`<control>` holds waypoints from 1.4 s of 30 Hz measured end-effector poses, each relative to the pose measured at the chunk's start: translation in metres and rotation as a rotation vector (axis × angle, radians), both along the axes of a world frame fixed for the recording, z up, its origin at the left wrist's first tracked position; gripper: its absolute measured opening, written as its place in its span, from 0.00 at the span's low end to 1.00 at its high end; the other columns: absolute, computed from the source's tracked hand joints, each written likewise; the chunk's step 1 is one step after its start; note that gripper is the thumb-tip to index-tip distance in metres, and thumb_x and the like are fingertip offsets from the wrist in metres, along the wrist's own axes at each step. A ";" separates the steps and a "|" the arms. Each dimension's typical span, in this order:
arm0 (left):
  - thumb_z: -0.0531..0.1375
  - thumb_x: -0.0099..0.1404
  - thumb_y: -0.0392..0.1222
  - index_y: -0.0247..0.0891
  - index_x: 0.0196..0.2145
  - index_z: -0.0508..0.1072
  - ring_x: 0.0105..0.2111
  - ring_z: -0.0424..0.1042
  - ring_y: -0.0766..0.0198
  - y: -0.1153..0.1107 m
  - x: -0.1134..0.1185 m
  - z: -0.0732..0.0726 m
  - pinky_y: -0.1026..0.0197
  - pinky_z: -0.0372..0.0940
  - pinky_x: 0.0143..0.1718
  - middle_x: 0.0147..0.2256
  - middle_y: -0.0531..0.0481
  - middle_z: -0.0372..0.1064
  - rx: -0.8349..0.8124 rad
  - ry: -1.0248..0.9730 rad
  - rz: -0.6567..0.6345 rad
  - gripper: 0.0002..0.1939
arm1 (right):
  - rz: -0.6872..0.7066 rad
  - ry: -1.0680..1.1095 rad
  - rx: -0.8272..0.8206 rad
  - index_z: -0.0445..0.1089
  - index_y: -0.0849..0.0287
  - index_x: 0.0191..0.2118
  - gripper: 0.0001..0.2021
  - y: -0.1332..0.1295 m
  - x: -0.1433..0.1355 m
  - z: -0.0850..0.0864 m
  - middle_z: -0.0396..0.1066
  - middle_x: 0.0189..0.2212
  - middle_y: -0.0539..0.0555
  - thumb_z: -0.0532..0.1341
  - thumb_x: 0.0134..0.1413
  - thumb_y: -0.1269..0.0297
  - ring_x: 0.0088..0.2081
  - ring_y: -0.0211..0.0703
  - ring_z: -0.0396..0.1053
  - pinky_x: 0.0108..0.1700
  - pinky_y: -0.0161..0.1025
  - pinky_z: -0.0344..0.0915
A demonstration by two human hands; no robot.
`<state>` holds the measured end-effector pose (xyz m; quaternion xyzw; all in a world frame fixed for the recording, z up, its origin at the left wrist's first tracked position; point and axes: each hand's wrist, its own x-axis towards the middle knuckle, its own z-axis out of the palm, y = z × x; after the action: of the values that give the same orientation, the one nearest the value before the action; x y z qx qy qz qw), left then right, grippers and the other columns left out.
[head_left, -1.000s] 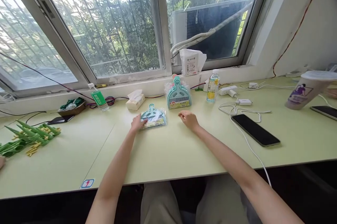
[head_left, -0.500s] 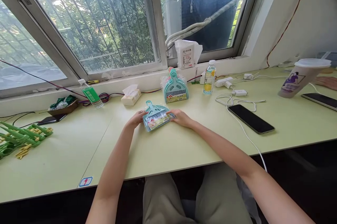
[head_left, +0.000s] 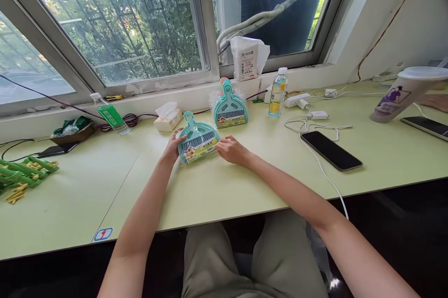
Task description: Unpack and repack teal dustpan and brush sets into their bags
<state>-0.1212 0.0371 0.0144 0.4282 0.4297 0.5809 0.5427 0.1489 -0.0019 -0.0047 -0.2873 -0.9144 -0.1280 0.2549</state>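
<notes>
A teal dustpan and brush set (head_left: 198,142) in clear wrapping, with a yellow printed label, is tilted up over the table in front of me. My left hand (head_left: 172,147) grips its left edge, thumb over the front. At the lower right corner of the pack, my right hand (head_left: 231,149) has its fingers curled in and pinches the wrapping. Behind it, a stack of similar wrapped dustpan sets (head_left: 230,109) leans by the window sill, handles up.
Around the pale green table (head_left: 245,190) are a tissue pack (head_left: 168,118), a green-labelled bottle (head_left: 111,115), a lemon drink bottle (head_left: 278,93), a phone (head_left: 331,150) with white cables, a large cup (head_left: 402,95) and green plastic parts (head_left: 28,172). Another person's hand (head_left: 434,101) rests at far right.
The dustpan set has been raised to a steeper tilt and its label shows more clearly. My right hand's fingers have curled in at its corner. The view has shifted slightly.
</notes>
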 end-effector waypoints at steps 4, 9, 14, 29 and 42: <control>0.66 0.52 0.35 0.43 0.48 0.64 0.36 0.75 0.64 -0.001 0.012 -0.003 0.63 0.72 0.37 0.43 0.50 0.74 0.004 -0.049 0.113 0.26 | -0.062 -0.054 -0.153 0.72 0.60 0.42 0.16 -0.011 -0.010 0.002 0.76 0.37 0.60 0.51 0.67 0.57 0.41 0.47 0.70 0.43 0.41 0.57; 0.64 0.55 0.37 0.53 0.59 0.55 0.52 0.71 0.60 -0.005 0.023 -0.001 0.58 0.70 0.49 0.56 0.52 0.68 0.112 -0.088 0.167 0.37 | -0.329 0.185 -0.394 0.73 0.59 0.37 0.21 -0.007 -0.009 0.001 0.76 0.34 0.61 0.48 0.68 0.52 0.36 0.46 0.72 0.37 0.38 0.58; 0.63 0.58 0.46 0.48 0.57 0.64 0.56 0.69 0.55 -0.010 0.031 0.003 0.54 0.68 0.54 0.51 0.50 0.72 0.115 -0.003 0.098 0.29 | -0.214 0.785 -0.825 0.72 0.57 0.34 0.23 0.011 -0.004 -0.010 0.69 0.20 0.49 0.49 0.64 0.45 0.24 0.38 0.67 0.31 0.34 0.60; 0.61 0.63 0.50 0.37 0.44 0.75 0.39 0.74 0.58 -0.018 0.035 -0.005 0.56 0.70 0.42 0.39 0.46 0.75 -0.068 0.011 -0.299 0.17 | 0.031 1.533 -1.156 0.54 0.51 0.45 0.25 0.028 -0.005 -0.022 0.74 0.41 0.50 0.68 0.46 0.63 0.48 0.41 0.72 0.54 0.46 0.68; 0.57 0.67 0.41 0.37 0.46 0.72 0.37 0.75 0.65 0.003 0.034 -0.018 0.62 0.69 0.42 0.38 0.47 0.75 -0.071 -0.047 0.076 0.11 | -0.039 1.548 -1.215 0.65 0.57 0.43 0.21 0.030 0.006 -0.010 0.76 0.35 0.52 0.71 0.42 0.72 0.39 0.43 0.75 0.46 0.47 0.76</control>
<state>-0.0868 0.0399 -0.0038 0.3782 0.4531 0.5955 0.5450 0.1545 0.0279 -0.0143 -0.3892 -0.4004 0.5830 0.5902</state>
